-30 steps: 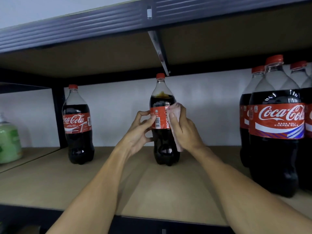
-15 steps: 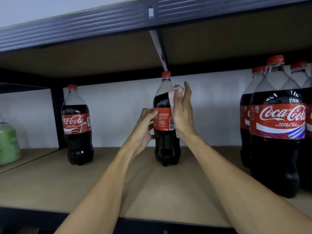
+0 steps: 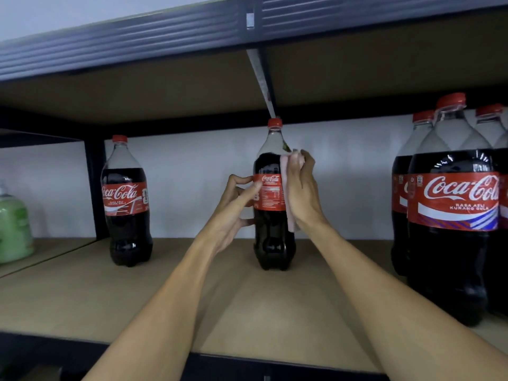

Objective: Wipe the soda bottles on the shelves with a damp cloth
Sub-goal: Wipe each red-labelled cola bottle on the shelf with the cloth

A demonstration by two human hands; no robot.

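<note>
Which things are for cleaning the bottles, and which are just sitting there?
For the job: pink cloth under the right hand; middle cola bottle, gripped by the left hand; left cola bottle and right cola bottles, untouched.
Just sitting there: green bottle at far left.

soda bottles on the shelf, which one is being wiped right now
The middle bottle, the only one touched: the left hand grips its label and the right hand holds a pink cloth against its side.
</note>
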